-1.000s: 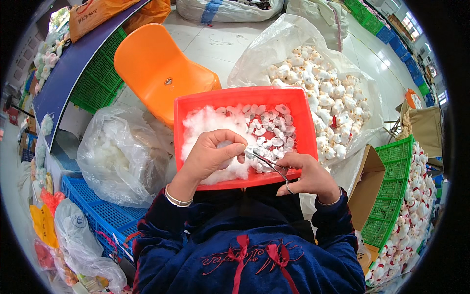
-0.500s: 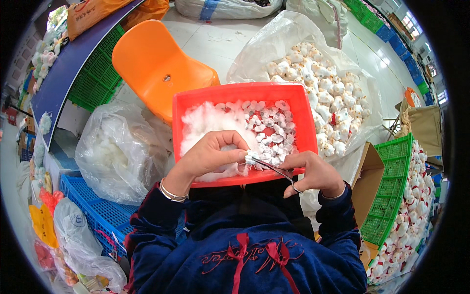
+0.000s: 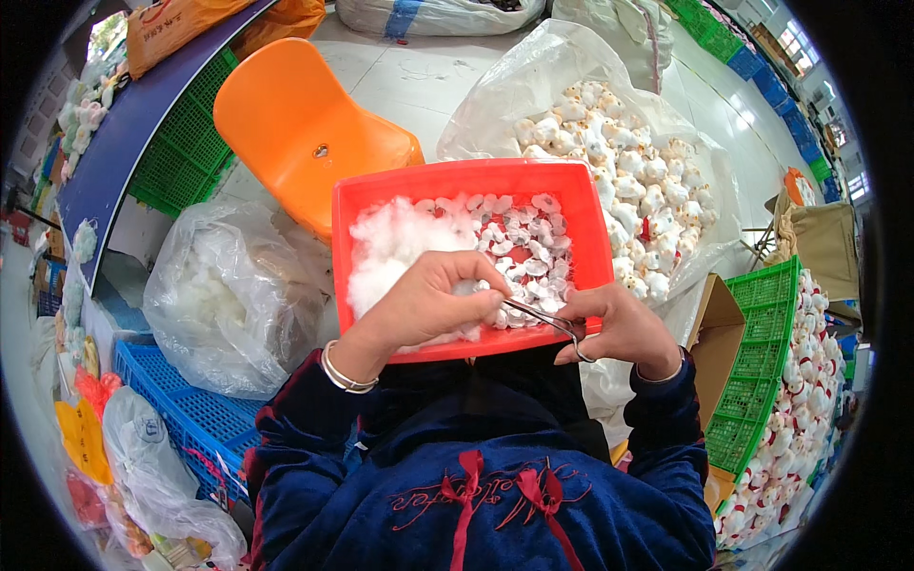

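Observation:
Over the near side of a red plastic tub (image 3: 595, 224), my right hand (image 3: 619, 328) grips the ring handles of slim metal forceps (image 3: 543, 315). Their narrow tip points left, into the pinched fingertips of my left hand (image 3: 433, 300). A small white fabric piece is between those fingertips, now almost wholly hidden by them. White fluffy stuffing (image 3: 390, 243) fills the tub's left part. Small white fabric pieces (image 3: 538, 252), several with rounded shapes, lie loose in its right part.
Beyond the tub stands an orange chair (image 3: 286, 133). A clear bag (image 3: 228, 305) of stuffing sits left, above a blue crate (image 3: 190, 409). At right are an open bag of small white stuffed figures (image 3: 657, 195), a cardboard box (image 3: 719, 352) and a green crate (image 3: 766, 371).
My left hand has shifted slightly right, its fingers closing over the white piece and the forceps tip. My right hand has moved a little up and right with the forceps.

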The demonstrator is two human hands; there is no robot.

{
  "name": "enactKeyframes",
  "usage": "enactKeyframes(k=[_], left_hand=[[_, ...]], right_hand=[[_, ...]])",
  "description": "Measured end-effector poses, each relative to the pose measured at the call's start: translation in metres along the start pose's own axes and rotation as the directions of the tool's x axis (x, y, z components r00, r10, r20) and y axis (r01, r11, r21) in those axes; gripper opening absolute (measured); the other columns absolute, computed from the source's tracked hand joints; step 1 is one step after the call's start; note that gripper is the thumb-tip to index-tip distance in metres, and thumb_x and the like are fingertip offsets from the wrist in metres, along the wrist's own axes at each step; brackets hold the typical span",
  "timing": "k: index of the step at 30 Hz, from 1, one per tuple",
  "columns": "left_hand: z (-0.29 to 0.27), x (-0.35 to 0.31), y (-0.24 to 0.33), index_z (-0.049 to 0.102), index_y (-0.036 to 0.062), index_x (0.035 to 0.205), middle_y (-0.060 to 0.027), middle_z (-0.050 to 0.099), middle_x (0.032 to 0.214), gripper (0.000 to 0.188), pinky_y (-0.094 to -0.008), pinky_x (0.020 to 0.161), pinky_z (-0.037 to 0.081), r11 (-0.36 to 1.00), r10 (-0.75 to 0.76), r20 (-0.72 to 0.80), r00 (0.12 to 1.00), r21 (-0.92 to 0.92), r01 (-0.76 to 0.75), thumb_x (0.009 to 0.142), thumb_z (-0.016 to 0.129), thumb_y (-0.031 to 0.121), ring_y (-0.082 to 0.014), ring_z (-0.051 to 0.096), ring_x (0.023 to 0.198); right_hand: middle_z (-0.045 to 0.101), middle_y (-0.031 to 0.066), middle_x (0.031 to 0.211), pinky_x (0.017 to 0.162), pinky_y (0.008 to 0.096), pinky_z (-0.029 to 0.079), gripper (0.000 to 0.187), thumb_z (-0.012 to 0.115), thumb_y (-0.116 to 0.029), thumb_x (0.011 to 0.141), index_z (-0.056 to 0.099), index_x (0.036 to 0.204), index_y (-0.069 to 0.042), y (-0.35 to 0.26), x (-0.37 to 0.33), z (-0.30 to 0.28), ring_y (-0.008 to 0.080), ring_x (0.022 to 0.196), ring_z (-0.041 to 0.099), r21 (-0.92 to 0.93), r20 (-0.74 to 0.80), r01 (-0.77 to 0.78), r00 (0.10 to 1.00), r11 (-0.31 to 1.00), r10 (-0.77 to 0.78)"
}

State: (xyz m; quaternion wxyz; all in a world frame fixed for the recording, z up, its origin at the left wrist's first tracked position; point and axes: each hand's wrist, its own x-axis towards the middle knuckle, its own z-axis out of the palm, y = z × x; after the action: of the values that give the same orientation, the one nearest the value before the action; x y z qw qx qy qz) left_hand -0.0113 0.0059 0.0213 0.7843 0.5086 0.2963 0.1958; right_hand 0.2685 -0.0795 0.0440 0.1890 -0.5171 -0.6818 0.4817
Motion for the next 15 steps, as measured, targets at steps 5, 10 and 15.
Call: enactKeyframes(k=[5, 10, 15], left_hand=[[-0.006, -0.006, 0.003, 0.071, 0.002, 0.098, -0.0013, 0.07, 0.085, 0.007, -0.02, 0.062, 0.047, 0.982, 0.077, -0.052, 0.996, 0.175, -0.067, 0.093, 0.07, 0.008, -0.0031, 0.06, 0.07], [-0.058, -0.02, 0.001, 0.07, 0.0019, 0.101, 0.0006, 0.068, 0.082, 0.009, -0.0217, 0.065, 0.05, 0.983, 0.182, -0.225, 0.957, 0.054, -0.174, 0.093, 0.07, 0.006, -0.0049, 0.061, 0.072], [-0.014, -0.004, 0.003, 0.063, 0.0016, 0.13, -0.0126, 0.062, 0.134, 0.039, -0.0321, 0.083, 0.059, 0.959, 0.211, -0.05, 0.976, 0.206, -0.197, 0.092, 0.07, 0.003, -0.0179, 0.07, 0.094]], right_hand=[[0.059, 0.0036, 0.067, 0.062, 0.0295, 0.046, 0.037, 0.093, -0.018, 0.072, 0.074, 0.098, 0.001, 0.005, -0.008, -0.002, 0.0125, 0.065, 0.055, -0.024, 0.022, -0.059, 0.998, 0.998, 0.06], [0.058, 0.0032, 0.065, 0.061, 0.0301, 0.045, 0.034, 0.093, -0.017, 0.071, 0.074, 0.094, 0.001, 0.023, -0.027, -0.017, 0.0126, 0.063, 0.054, -0.067, -0.057, -0.097, 0.994, 0.993, 0.093], [0.059, 0.0027, 0.067, 0.061, 0.0301, 0.044, 0.032, 0.092, -0.017, 0.071, 0.073, 0.089, 0.0, 0.012, -0.023, -0.019, 0.0118, 0.063, 0.053, -0.084, -0.056, -0.092, 0.995, 0.992, 0.087]])
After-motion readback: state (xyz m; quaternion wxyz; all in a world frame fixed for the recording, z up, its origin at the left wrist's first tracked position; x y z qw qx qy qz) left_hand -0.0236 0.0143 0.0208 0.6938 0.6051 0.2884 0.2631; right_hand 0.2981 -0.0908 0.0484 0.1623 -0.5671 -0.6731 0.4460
